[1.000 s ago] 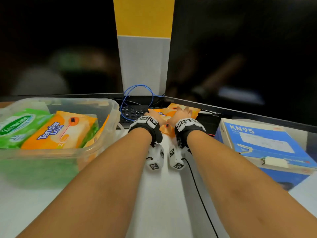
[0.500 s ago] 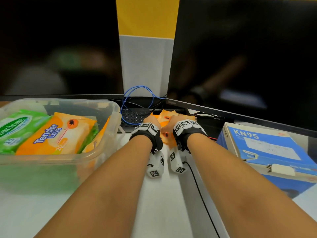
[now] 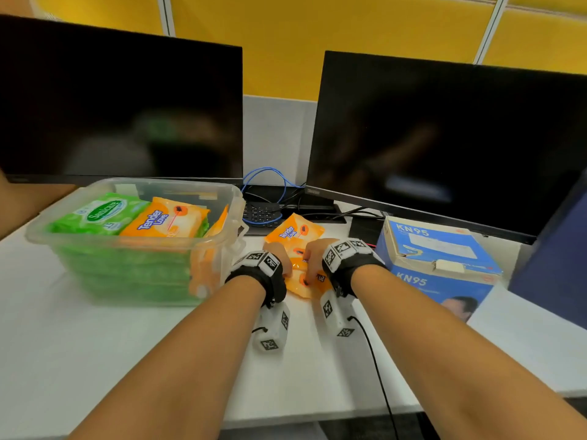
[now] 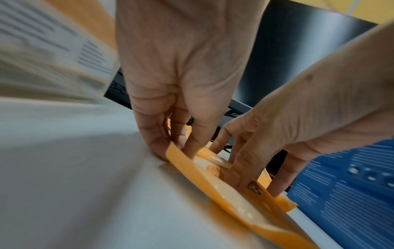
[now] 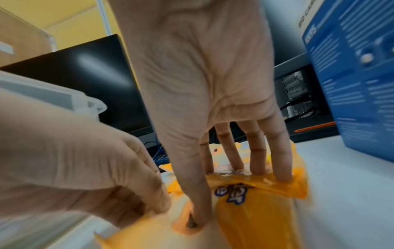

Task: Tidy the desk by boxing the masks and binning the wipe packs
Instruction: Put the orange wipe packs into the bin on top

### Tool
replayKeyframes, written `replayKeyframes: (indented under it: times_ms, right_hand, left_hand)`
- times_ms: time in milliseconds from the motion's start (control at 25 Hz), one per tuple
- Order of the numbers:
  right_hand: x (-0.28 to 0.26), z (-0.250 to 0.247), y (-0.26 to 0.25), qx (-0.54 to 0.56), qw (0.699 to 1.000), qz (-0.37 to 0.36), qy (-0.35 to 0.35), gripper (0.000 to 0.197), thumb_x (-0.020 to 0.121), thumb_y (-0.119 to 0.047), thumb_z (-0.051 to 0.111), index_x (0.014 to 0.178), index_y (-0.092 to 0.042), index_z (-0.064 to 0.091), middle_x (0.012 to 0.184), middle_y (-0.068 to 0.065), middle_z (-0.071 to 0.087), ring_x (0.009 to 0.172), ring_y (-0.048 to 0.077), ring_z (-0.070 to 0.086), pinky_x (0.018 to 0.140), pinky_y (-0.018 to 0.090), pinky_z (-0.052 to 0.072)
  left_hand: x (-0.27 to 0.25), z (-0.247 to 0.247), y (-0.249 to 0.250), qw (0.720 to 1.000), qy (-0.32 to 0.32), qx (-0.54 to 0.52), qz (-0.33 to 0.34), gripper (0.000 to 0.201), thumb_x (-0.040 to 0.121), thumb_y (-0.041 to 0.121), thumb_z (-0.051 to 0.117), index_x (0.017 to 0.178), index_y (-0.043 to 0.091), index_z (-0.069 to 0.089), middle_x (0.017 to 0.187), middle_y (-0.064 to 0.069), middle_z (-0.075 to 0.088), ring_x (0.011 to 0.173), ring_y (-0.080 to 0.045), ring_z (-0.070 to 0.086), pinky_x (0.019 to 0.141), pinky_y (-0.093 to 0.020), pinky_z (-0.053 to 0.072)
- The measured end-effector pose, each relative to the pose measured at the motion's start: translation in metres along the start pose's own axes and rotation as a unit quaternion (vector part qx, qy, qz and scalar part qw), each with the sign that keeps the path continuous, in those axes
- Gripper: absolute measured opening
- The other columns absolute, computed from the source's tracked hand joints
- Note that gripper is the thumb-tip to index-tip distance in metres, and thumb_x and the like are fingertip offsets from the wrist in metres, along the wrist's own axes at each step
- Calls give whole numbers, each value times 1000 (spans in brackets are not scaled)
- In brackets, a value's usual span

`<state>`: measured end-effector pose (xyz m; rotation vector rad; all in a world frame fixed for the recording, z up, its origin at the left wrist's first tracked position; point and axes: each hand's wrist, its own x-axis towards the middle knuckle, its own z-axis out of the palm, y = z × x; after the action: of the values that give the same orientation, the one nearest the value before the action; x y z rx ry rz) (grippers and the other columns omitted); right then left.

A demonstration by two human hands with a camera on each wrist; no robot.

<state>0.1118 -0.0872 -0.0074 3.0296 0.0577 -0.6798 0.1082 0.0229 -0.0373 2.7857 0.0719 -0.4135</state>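
A clear plastic bin (image 3: 222, 249) at the left holds green and orange wipe packs. Two orange wipe packs lie on the white desk right of it. The far pack (image 3: 293, 231) lies free. Both hands hold the near orange wipe pack (image 3: 300, 285). My left hand (image 3: 286, 268) pinches its left edge (image 4: 177, 155) between thumb and fingers. My right hand (image 3: 309, 271) grips it with the thumb on the near side and the fingers over the far edge (image 5: 255, 193). A blue KN95 mask box (image 3: 438, 258) stands shut at the right. No loose masks show.
Two dark monitors (image 3: 444, 138) stand behind, with a black keyboard (image 3: 260, 214) and a blue cable (image 3: 270, 179) between them. A dark blue object (image 3: 556, 258) stands at the far right. A black wire (image 3: 378, 376) trails from my right wrist across the desk.
Both hands have drawn back from beside the keyboard toward me, with the orange pack in them. The view has pulled back and tilted up.
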Motion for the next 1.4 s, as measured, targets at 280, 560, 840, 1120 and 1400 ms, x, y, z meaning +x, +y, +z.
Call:
replayKeyframes:
  times_ms: [280, 560, 840, 1120, 1400]
  right_hand:
    - [-43, 11, 4, 23, 992, -7, 127, 19, 88, -28, 63, 96, -11, 63, 90, 7, 63, 84, 25, 64, 79, 33, 54]
    - [-46, -43, 27, 141, 934, 53, 324, 22, 96, -14, 45, 114, -11, 57, 116, 14, 59, 111, 32, 54, 87, 39, 47]
    - [27, -44, 30, 219, 951, 54, 213, 27, 94, -12, 55, 120, -7, 58, 119, 12, 60, 112, 30, 58, 91, 37, 48]
    - [87, -30, 14, 252, 957, 72, 127, 55, 88, -25, 58, 140, -21, 40, 139, 14, 47, 125, 33, 48, 99, 44, 44]
    - [72, -36, 14, 194, 978, 62, 39, 54, 77, -49, 64, 121, -18, 57, 91, 4, 63, 66, 19, 56, 62, 27, 47]
  left_hand:
    - [-42, -6, -5, 995, 85, -52, 25, 32, 99, 16, 44, 126, 2, 52, 130, -16, 57, 120, -29, 55, 97, -32, 44]
    - [-13, -29, 8, 907, 251, -337, 11, 11, 96, 7, 43, 99, 10, 54, 101, -14, 59, 83, -24, 53, 71, -32, 40]
    - [38, -24, 10, 892, 196, -380, -144, 46, 101, 23, 40, 142, 3, 29, 143, -22, 40, 130, -37, 43, 103, -43, 36]
    - [60, -6, 17, 914, 88, -337, -207, 82, 79, 46, 68, 137, 4, 26, 140, -18, 39, 127, -33, 44, 102, -39, 38]
    - [68, -7, 8, 915, 88, -360, -160, 72, 80, 11, 71, 137, 3, 29, 136, -20, 46, 125, -36, 48, 98, -40, 43]
